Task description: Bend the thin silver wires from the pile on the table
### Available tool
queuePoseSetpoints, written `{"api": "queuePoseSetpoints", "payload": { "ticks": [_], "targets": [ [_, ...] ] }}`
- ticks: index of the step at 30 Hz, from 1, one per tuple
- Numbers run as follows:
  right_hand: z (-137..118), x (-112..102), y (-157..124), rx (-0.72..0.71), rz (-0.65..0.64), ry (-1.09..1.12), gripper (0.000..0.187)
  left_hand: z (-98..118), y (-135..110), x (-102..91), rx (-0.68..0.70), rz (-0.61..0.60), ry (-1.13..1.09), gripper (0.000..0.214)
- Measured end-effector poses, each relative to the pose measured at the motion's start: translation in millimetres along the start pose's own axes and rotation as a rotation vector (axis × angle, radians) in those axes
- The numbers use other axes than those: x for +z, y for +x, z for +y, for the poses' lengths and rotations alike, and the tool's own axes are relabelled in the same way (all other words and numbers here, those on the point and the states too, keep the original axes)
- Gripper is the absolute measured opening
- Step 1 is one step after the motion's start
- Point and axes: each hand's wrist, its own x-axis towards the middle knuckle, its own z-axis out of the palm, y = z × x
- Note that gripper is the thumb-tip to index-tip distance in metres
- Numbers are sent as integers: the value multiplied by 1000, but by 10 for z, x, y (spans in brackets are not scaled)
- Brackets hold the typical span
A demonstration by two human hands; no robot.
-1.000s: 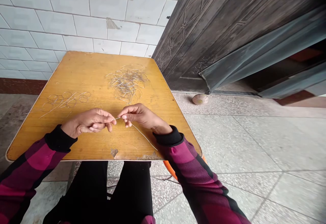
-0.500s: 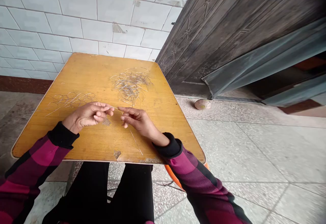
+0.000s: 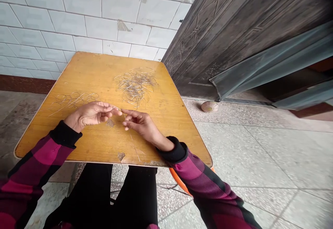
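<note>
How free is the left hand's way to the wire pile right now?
Probably yes: the left hand lies just short of the wire pile on the wooden tabletop, and nothing stands between them.

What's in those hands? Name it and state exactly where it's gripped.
A thin metal wire: the left hand pinches it near its upper end. The right hand is right at the wire, but whether it grips too cannot be told.

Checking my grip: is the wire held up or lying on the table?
Held: the wire runs from the left hand past the right hand.
</note>
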Motion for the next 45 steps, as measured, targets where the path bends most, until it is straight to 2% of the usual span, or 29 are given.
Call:
{"api": "queuePoseSetpoints", "payload": {
  "ticks": [10,16,21,26,33,39,45],
  "targets": [
    [78,13,26,-2,21,28,48,-25,17,4,81,87,-41,15],
    [96,-5,18,-34,30,-4,39,60,-16,-19,81,114,-62,31],
    [132,-7,7,-65,-45,-22,39,105,-8,-124,24,78,-23,27],
    [132,23,-26,-123,-94,-140,33,119,18,-212,7,54,32,21],
    [33,59,-86,-206,-154,-368,28,99,60,-305,-24,-111,83,13],
    [-45,60,-110,-225,-234,-518,25,86,61,-284,-51,-102,135,13],
    [-33,61,-103,-306,-299,-550,23,51,90,-221,-90,-115,200,10]
  ]
}}
